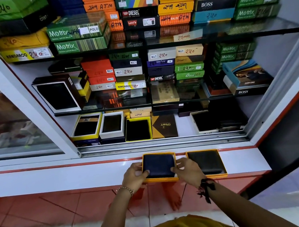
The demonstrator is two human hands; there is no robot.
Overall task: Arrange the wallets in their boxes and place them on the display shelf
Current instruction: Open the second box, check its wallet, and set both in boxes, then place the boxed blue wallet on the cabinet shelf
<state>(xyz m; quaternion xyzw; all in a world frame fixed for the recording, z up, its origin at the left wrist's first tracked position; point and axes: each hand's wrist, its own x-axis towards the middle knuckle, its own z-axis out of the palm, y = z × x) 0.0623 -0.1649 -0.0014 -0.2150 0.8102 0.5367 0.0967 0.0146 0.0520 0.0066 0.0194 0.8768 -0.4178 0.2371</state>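
Observation:
A dark blue wallet [158,165] lies in an open orange box [161,179] on the white ledge [77,176] in front of the cabinet. My left hand [134,177] holds the box's left side, thumb resting on the wallet's near left corner. My right hand [188,169] holds the right side, thumb on the wallet's near right corner. Beside it on the right sits a second orange box [222,162] with a black wallet [206,161] inside, untouched.
The open cabinet's bottom shelf [184,125] holds several open boxes with wallets, including a yellow one [138,129] and a white one [112,125]. Glass shelves above [154,44] are stacked with labelled boxes. A sliding glass door [10,113] covers the left side.

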